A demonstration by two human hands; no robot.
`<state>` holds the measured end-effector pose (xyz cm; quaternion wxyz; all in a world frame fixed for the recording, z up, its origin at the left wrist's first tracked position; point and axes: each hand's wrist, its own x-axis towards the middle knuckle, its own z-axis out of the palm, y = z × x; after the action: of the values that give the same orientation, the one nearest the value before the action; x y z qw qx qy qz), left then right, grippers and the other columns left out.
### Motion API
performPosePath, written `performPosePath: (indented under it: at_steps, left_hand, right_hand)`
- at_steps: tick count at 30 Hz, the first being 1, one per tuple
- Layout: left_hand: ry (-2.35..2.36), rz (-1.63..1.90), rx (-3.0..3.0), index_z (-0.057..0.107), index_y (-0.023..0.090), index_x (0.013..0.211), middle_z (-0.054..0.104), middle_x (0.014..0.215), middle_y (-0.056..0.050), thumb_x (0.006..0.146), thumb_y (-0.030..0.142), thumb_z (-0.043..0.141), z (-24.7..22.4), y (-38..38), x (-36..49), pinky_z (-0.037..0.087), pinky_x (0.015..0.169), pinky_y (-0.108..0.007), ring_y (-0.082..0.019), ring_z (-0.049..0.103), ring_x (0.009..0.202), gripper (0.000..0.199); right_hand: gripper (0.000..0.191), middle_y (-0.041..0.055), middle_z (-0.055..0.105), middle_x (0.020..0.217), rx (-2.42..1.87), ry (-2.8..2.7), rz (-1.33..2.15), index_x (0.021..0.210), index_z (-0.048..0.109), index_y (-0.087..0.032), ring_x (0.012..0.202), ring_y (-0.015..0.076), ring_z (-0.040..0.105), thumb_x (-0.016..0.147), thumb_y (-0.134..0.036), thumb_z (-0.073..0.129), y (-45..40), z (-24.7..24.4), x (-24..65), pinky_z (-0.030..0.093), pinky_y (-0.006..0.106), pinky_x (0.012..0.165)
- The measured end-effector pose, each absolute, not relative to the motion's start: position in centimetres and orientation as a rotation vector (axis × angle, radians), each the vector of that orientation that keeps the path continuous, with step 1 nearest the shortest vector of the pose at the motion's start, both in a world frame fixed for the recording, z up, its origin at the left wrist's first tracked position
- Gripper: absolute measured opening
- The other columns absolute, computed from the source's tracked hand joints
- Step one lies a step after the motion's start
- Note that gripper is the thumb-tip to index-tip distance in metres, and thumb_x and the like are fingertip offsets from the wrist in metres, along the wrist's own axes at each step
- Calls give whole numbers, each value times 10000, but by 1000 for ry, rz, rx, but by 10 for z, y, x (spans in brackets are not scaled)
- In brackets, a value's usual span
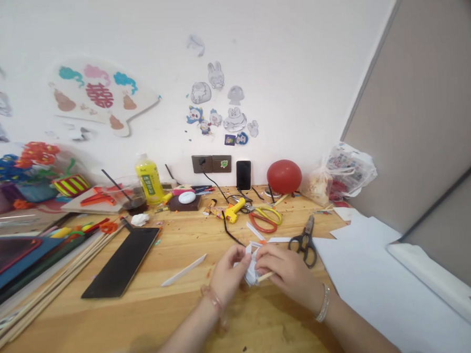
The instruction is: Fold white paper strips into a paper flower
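Note:
A small folded white paper piece [251, 272] is between my two hands, over the wooden table. My left hand [231, 269] pinches its left side between thumb and fingers. On the other side, my right hand [286, 274] grips the paper's right edge, and a short pale wooden stick [265, 276] pokes out from under its fingers. A bit of orange shows just above the paper. Black-handled scissors [305, 242] lie right of my right hand. One loose white paper strip [184, 270] lies to the left of my left hand.
Behind my hands lie a yellow glue gun [235, 211] and red and yellow scissors [265, 219]. A black tablet [121, 262] and long wooden sticks [55, 283] are at left. White sheets [375, 274] cover the right side. A red balloon [284, 177] and yellow bottle [149, 179] stand near the wall.

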<state>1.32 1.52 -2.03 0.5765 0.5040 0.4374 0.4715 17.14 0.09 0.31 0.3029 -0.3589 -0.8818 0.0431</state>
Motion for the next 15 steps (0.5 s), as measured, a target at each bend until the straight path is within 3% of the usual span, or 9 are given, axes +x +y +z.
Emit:
performPosePath:
  at_steps: [4,11,15]
  left_hand:
    - [979,1171,1147,514,161,666,500,572,50,648,469,631,-23,16,15,359,491,-195,-86,442,510,330]
    - [977,1243,1039,510,161,659,524,561,53,607,467,674,-29,18,15,363,499,-202,-84,452,496,351]
    - [963,1239,973,504,161,674,522,550,59,581,474,694,-29,18,15,361,480,-194,-73,451,470,378]
  right_hand:
    - [254,60,657,931,-901,-2329,70,792,625,-178,813,159,604,887,-158,390,-1,2,167,462,259,696]
    - [222,50,692,882,-863,-2334,22,861,647,-175,722,158,628,889,-185,426,-1,-5,164,482,264,632]
    - [209,57,674,957,-883,-2279,155,897,643,-193,852,172,618,888,-227,437,-1,1,168,477,284,746]
